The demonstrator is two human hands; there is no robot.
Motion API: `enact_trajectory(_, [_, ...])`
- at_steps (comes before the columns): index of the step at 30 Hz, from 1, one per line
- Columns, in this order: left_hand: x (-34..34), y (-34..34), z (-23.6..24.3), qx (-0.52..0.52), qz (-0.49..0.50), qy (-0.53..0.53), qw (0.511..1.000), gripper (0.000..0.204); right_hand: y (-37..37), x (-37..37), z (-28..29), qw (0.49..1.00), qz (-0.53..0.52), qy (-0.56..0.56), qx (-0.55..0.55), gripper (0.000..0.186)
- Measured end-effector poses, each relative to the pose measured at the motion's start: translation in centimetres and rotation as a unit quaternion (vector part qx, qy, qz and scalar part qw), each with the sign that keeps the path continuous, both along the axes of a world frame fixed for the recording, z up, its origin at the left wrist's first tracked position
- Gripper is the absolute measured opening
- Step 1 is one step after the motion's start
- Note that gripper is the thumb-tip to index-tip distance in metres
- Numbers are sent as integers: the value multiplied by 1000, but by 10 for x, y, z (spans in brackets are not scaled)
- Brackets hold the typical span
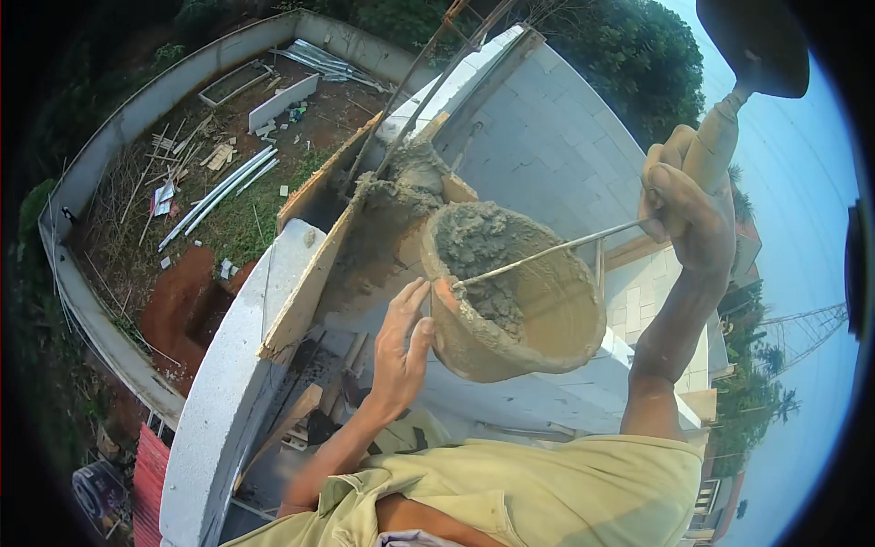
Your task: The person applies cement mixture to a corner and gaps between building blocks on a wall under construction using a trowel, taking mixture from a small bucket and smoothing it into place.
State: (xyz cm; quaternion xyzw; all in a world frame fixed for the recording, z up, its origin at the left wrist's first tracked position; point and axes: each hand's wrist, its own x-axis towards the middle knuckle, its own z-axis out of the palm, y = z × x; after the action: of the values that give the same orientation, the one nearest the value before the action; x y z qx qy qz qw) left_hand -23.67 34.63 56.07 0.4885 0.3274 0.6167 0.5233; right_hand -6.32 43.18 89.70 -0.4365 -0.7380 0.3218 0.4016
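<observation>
My right hand [679, 191] is closed around the handle of a trowel [752, 41], its dark blade raised at top right, and also grips the thin handle [556, 248] of a mud-caked bucket [510, 346]. Grey wet mortar [478, 246] fills part of that bucket. The fingers of my left hand [401, 351] are stretched out, their tips touching the bucket's left side. Just behind, wooden formwork boards [310, 287] hold mortar [410, 178] around upright rusty rebar [396, 109].
White block walls [214, 419] surround me high above a yard [228, 219] with pipes, timber scraps and a dug red-earth pit [196, 301], bounded by a concrete wall [77, 191]. A red corrugated sheet [150, 474] lies low left. Trees and a pylon [802, 333] stand beyond.
</observation>
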Motion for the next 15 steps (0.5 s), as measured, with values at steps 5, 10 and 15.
enact_trajectory(5, [-47, -59, 10, -151, -96, -5, 984, 63, -43, -5, -62, 997, -45, 59, -25, 23])
enact_trajectory(10, [-55, -69, 0, -394, -211, -209, 870, 74, -84, -12, -137, 990, -65, 9, -123, 19])
enact_trajectory(15, [-51, -67, -54, -451, -167, -182, 857, 64, -129, -34, -222, 995, 4, -91, -26, 16])
